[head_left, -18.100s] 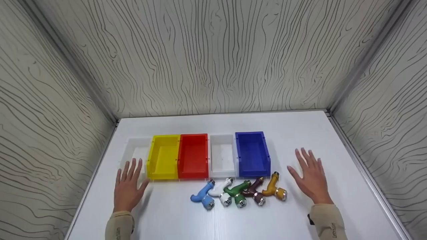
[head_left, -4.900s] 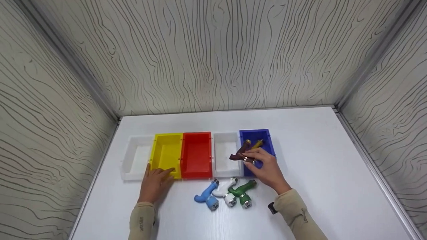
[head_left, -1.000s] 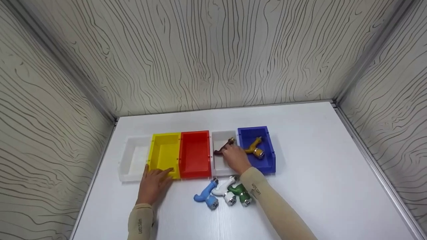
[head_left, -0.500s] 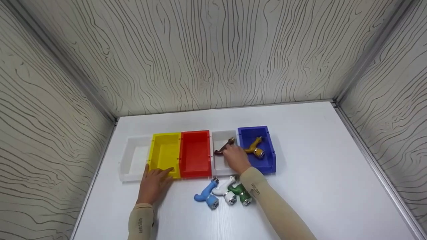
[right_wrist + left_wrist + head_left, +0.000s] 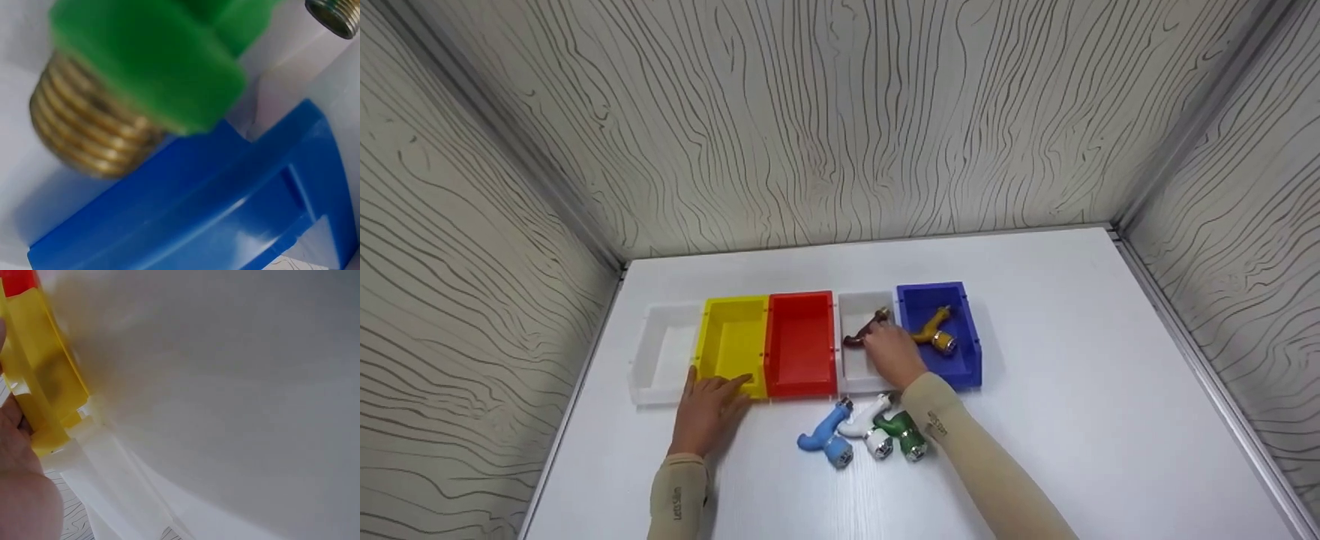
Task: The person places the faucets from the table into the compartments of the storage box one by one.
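My right hand point(image 5: 894, 352) reaches into the white bin point(image 5: 851, 375) and holds a dark brown tap point(image 5: 859, 337) there. Its spout and threaded end show; the handle is hidden under the hand. My left hand point(image 5: 705, 412) grips the front wall of the yellow bin point(image 5: 733, 337), thumb toward the right and little finger at the left edge. The left wrist view shows fingers right at the yellow wall point(image 5: 48, 360). A mustard-yellow tap point(image 5: 935, 334) lies in the blue bin point(image 5: 960, 371), just right of my right hand.
In front of the bins lie a light blue tap point(image 5: 825, 436), a white tap point(image 5: 870, 429) and a green tap point(image 5: 904, 433), the last partly under my right sleeve. A red bin point(image 5: 800, 345) stands mid-row, and a clear white bin point(image 5: 666, 352) at the left end.
Since the first frame, the mustard-yellow tap has gone into the blue bin and my left hand onto the yellow bin. The brown tap has moved left into the white bin; the last second shows little motion.
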`<state>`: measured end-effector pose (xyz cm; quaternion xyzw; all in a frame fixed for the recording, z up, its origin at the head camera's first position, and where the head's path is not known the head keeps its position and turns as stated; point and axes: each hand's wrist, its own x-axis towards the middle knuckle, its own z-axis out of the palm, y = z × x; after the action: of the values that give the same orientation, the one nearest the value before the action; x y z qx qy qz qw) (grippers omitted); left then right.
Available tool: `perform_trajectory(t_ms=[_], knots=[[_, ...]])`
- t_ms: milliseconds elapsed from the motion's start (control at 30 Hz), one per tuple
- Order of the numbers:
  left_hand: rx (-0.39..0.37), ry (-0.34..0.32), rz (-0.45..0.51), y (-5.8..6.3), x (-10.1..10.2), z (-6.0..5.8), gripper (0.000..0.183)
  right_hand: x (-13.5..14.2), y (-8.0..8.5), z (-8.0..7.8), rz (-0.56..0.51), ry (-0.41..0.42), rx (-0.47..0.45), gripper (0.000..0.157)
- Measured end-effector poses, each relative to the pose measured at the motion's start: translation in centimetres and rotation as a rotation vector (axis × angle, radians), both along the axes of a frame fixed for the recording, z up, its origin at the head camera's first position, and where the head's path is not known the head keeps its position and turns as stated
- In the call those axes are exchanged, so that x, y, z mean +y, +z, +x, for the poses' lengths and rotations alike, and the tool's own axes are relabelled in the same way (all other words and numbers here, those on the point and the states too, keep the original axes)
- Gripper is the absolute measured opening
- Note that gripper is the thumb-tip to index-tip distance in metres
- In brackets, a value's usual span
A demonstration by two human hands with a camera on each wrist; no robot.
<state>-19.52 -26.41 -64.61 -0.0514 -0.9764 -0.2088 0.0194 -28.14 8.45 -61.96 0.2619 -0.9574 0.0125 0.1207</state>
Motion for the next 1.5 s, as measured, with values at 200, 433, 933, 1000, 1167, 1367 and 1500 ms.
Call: perform_trajectory(t_ms=[200,433,933,1000,1167,1367,1500], knots=[[-0.018,0.006,0.010,0.1,0.3,-0.1,0.040,0.4,-0.1,-0.1,0.005,0.019,0.016,0.005],[0.009,0.005,-0.006,-0.3,0.4,0.1,0.039,1.3,0.6,0.6,-0.112,0.083,-0.026,0.012],[-0.009,0.004,0.001,-0.3,0.7,-0.1,0.041,3.6,2.5,4.4,-0.204,0.140,0.101,0.019],[-0.003,0.011,0.012,-0.4,0.6,0.0,0.041,3.9,2.4,5.4,-0.208,0.134,0.091,0.020],[-0.001,0.012,0.022,-0.6,0.5,0.1,0.042,5.1,1.7,8.8,-0.268,0.129,0.017,0.023],[0.008,-0.006,-0.004,-0.5,0.3,0.2,0.044,6.5,0.1,12.7,-0.234,0.121,-0.194,0.039],[0.031,0.001,-0.019,-0.2,0.2,0.2,0.044,6.6,-0.5,13.2,-0.216,0.091,-0.360,0.050]])
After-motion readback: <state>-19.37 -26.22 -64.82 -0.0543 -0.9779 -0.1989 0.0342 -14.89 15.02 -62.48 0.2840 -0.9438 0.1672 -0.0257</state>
